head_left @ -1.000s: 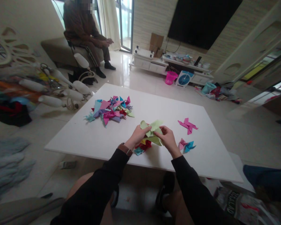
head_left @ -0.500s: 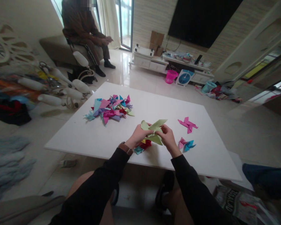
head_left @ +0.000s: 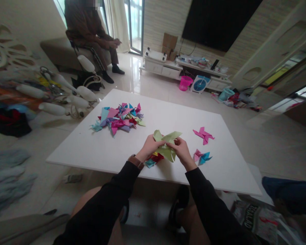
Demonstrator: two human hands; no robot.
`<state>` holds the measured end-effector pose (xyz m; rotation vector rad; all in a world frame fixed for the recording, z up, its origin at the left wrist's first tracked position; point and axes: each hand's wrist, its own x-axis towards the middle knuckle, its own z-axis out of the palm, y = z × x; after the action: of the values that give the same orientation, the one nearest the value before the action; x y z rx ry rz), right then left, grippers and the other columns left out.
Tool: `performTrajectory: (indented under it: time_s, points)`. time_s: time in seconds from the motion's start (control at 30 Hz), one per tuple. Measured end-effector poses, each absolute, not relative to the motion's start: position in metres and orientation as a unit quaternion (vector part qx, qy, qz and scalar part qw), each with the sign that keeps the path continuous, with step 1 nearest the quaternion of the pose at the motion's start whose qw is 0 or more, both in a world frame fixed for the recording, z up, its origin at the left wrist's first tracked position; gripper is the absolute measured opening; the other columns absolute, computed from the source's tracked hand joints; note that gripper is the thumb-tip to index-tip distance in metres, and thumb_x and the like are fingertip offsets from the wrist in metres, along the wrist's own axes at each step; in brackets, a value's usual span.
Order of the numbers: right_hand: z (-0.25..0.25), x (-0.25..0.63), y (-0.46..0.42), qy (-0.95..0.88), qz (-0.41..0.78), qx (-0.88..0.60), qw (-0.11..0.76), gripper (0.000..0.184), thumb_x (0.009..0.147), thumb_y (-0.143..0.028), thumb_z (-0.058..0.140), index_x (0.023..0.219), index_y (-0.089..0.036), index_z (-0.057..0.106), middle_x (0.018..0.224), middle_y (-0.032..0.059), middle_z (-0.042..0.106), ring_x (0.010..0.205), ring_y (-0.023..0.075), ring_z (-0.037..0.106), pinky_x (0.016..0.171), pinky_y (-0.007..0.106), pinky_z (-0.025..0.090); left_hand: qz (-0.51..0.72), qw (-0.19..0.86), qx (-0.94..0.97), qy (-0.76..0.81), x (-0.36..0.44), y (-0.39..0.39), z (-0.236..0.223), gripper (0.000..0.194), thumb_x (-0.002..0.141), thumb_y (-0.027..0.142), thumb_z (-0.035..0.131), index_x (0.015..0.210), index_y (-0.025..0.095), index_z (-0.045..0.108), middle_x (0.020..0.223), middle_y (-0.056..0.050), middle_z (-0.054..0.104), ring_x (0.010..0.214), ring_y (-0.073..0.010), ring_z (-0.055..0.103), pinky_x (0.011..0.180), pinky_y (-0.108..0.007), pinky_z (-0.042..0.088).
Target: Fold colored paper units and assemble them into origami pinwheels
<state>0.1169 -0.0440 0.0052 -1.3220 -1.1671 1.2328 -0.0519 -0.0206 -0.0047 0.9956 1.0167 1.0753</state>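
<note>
1. While we hold the light green, many-pointed folded paper above the near part of the white rectangular worktop, our left hand pinches one side.
2. Our right hand grips its other side, fingers closed.
3. Beneath it we see red, yellow and pale-blue folded paper.
4. To our left lies a multicoloured paper heap; to our right, a pink paper pinwheel.
</note>
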Motion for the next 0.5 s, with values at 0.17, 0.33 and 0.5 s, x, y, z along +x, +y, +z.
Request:
performTrajectory:
  time_s: [0.17,0.33,0.5]
  points:
    - [0.007,0.115,-0.043,-0.461,0.509,-0.544,0.482,0.036,0.062,-0.036,0.083,0.091,-0.017,0.074,0.088,0.0053,0.078,0.081,0.0229,0.071,0.079,0.036,0.055,0.472,0.63,0.437,0.435,-0.051,-0.017,-0.009,0.031,0.065,0.027,0.085,0.089,0.012,0.073,0.086,-0.006,0.075,0.074,-0.0165,0.067,0.071,-0.027,0.053]
    - [0.003,0.128,-0.035,-0.432,0.472,-0.573,0.512,0.029,0.062,-0.037,0.082,0.078,-0.016,0.07,0.076,0.0016,0.073,0.07,0.0179,0.065,0.071,0.031,0.052,0.482,0.66,0.411,0.403,-0.051,-0.014,-0.01,0.036,0.067,0.025,0.083,0.098,0.015,0.067,0.093,-0.008,0.076,0.083,-0.0201,0.071,0.077,-0.033,0.057]
    - [-0.009,0.163,-0.019,-0.35,0.427,-0.584,0.595,0.03,0.058,-0.033,0.083,0.079,-0.017,0.068,0.075,-0.0004,0.071,0.069,0.0139,0.063,0.068,0.026,0.051,0.482,0.627,0.421,0.444,-0.052,-0.012,-0.009,0.033,0.068,0.019,0.081,0.098,0.015,0.067,0.105,-0.012,0.075,0.097,-0.0201,0.07,0.089,-0.036,0.055]
